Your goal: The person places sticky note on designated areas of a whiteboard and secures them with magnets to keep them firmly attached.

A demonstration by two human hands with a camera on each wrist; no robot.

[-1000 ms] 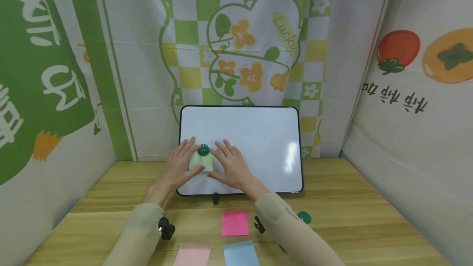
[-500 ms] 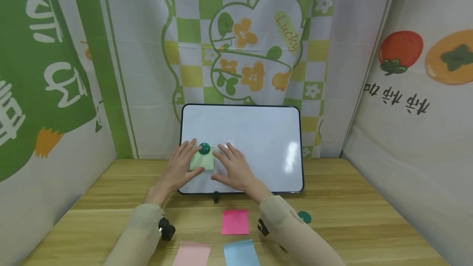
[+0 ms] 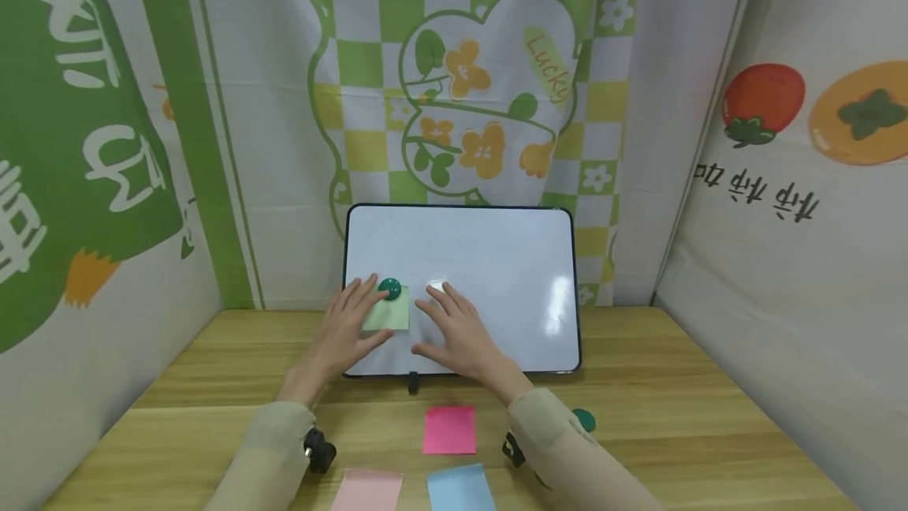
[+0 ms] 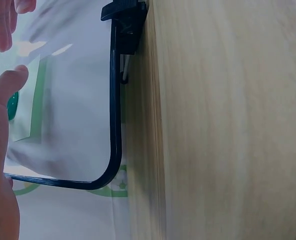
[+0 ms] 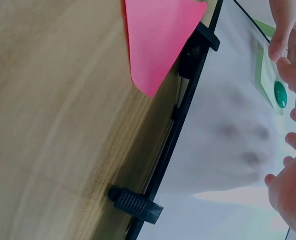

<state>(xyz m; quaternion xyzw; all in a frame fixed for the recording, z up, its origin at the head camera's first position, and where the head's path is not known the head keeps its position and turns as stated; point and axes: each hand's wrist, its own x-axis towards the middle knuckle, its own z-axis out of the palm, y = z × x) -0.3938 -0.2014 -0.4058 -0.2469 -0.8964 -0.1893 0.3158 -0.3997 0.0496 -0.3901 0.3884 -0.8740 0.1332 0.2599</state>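
A pale green sticky note (image 3: 386, 315) lies against the left part of a black-framed whiteboard (image 3: 489, 282). A round green magnet (image 3: 389, 289) sits over the note's upper edge. My left hand (image 3: 344, 328) is spread at the note's left side, its index fingertip at the magnet and its thumb near the note's lower edge. To the right of the note, my right hand (image 3: 457, 333) is spread in front of the board, apart from the note and holding nothing. The right wrist view shows the magnet (image 5: 280, 94) on the note, beyond my right thumb.
On the wooden table (image 3: 660, 416) in front of the board lie a hot pink note (image 3: 450, 430), a light pink note (image 3: 367, 490) and a blue note (image 3: 461, 487). A second green magnet (image 3: 585, 419) lies beside my right sleeve. Black feet (image 5: 135, 205) support the board's lower edge.
My right hand has drawn away from the magnet and note toward the right. My left hand stays by the magnet, which remains over the note.
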